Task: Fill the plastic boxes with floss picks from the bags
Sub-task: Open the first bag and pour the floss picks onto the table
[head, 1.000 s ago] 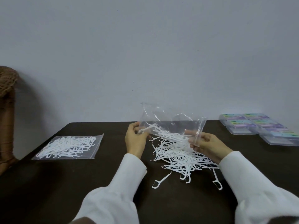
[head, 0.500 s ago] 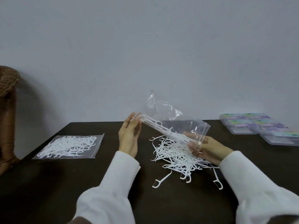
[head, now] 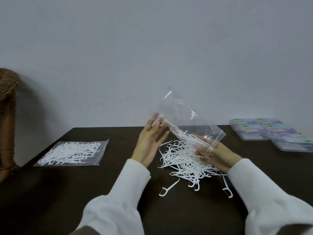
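A clear plastic bag (head: 188, 122) is tilted in the air above the table, mouth down to the right, with a few white floss picks still sliding along its lower edge. My right hand (head: 215, 156) grips the bag's mouth. My left hand (head: 150, 141) is flat, its straight fingers touching the raised closed end of the bag. Below the bag lies a loose pile of floss picks (head: 184, 163) on the dark table (head: 67, 192). A second, full bag of floss picks (head: 72, 152) lies flat at the left. Several clear plastic boxes (head: 271, 131) with coloured labels sit at the far right.
A brown woven object (head: 7, 99) stands at the left edge beside the table. A plain grey wall runs behind the table. Two single floss picks (head: 167, 188) lie apart from the pile, nearer me.
The bag's closed end has risen and the bag has tipped steeper. My left hand let go of its pinch and opened flat against the bag. More picks have dropped onto the pile.
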